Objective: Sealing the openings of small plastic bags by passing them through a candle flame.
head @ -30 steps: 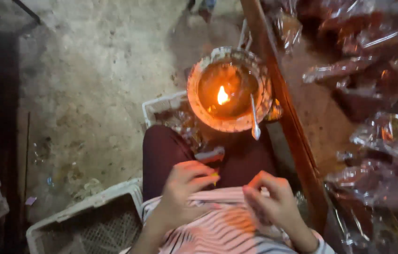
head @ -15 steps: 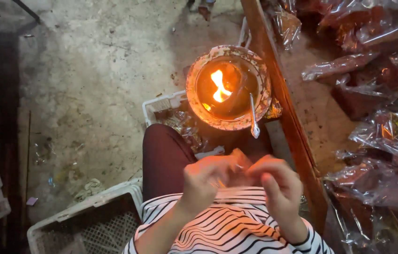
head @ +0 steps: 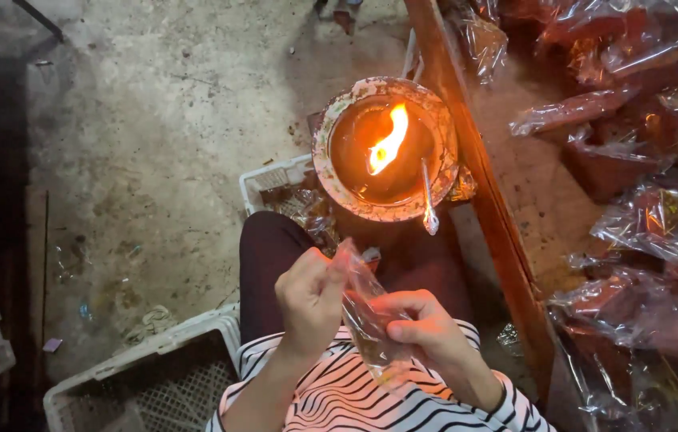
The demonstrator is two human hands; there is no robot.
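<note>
Head view shows the small clear plastic bag (head: pixel 367 316) between both my hands, above my lap and short of the flame. My left hand (head: pixel 309 300) is closed, pinching its upper edge; my right hand (head: pixel 427 336) grips its lower part, fingers curled around something brownish inside. I judge the bag filled but not yet sealed: its mouth is away from the fire. Ahead, the round worn metal bowl with a burning flame (head: pixel 385 148) sits beside the slanted wooden board (head: pixel 479 176). Many finished-looking cellophane packets (head: pixel 635 232) lie right; a white plastic crate (head: pixel 147 384) stands left.
</note>
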